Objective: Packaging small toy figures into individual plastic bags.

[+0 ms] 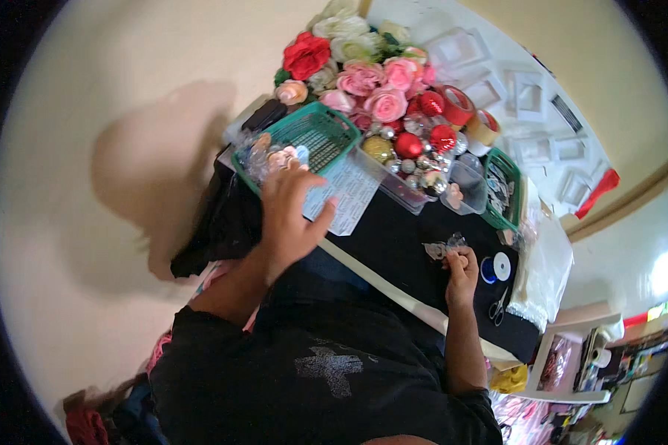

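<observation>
My left hand hovers, fingers apart, over the near end of a green plastic basket, by some small peach-coloured round pieces and clear plastic packets. Under the hand and basket lies a sheet of paper bearing writing. My right hand pinches a small piece of crinkled clear plastic and a peach-coloured piece above the black cloth. Right of that hand are a spool of blue ribbon or cord and a pair of scissors.
Artificial flowers, a plastic container of ornament balls, tape rolls and a second green basket stand at the back. White frame-like boxes lie behind them. Plastic bags lie at the right; a wall borders the left.
</observation>
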